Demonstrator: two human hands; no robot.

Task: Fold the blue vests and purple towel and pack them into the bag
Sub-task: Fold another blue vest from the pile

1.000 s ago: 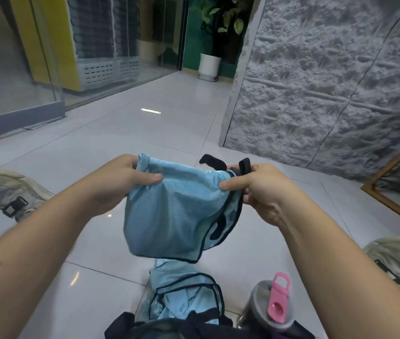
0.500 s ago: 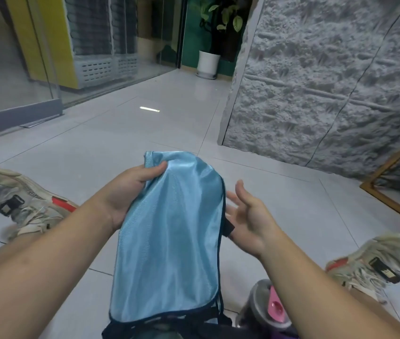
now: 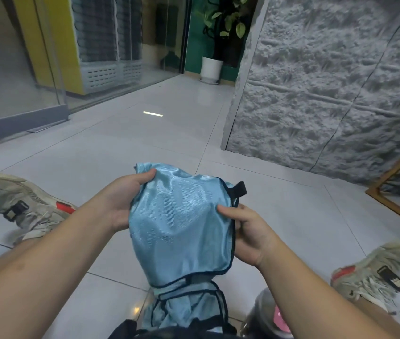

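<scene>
- The pale grey glossy tiled floor (image 3: 101,167) serves as the work surface; the person sits on it with legs spread, so the clothes and the bag lie between them within easy reach.
- The shiny light-blue mesh vest with black trim (image 3: 181,223) is held up in the air over the lap, partly doubled over, likely so its halves can be brought together for the next fold.
- A second light-blue vest with black edging (image 3: 189,307) lies crumpled directly below, draped over the bag's mouth; whether it counts as folded is hard to say.
- The black fabric bag (image 3: 125,330) shows only as a dark rim at the bottom edge. The purple towel is not in view.
- The left hand (image 3: 123,201) is clamped on the vest's upper left edge, thumb on top, keeping that side taut.
- The right hand (image 3: 250,236) pinches the right trim, thumb pressed on the fabric's face.
- A dark round bottle with a pink lid tab (image 3: 271,316) stands beside the bag, under the right forearm.
</scene>
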